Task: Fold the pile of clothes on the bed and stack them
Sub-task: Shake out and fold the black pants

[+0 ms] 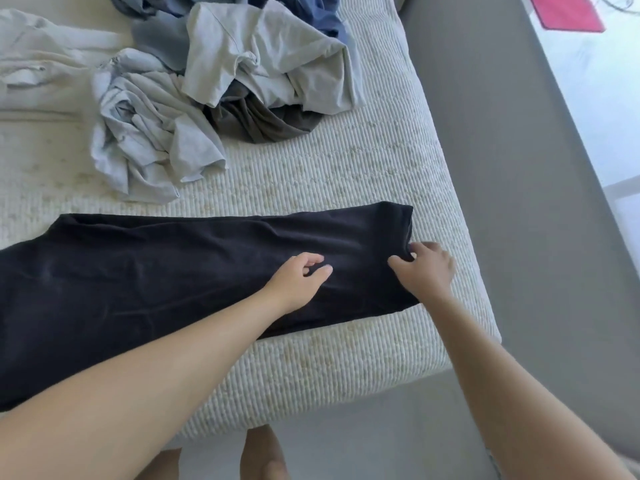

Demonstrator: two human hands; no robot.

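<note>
Black garment (pixel 194 268) flat on bed (pixel 346 174). Right hand (pixel 427 268) pinches its end; left hand (pixel 299 278) hovers, loosely curled. No legible labels.

Grey floor (pixel 502 168) runs down the right side and bottom of frame. Red mat (pixel 568 10) upper right corner, on a pale glossy surface (pixel 606 109). Bare feet (pixel 265 459) bottom centre.
</note>
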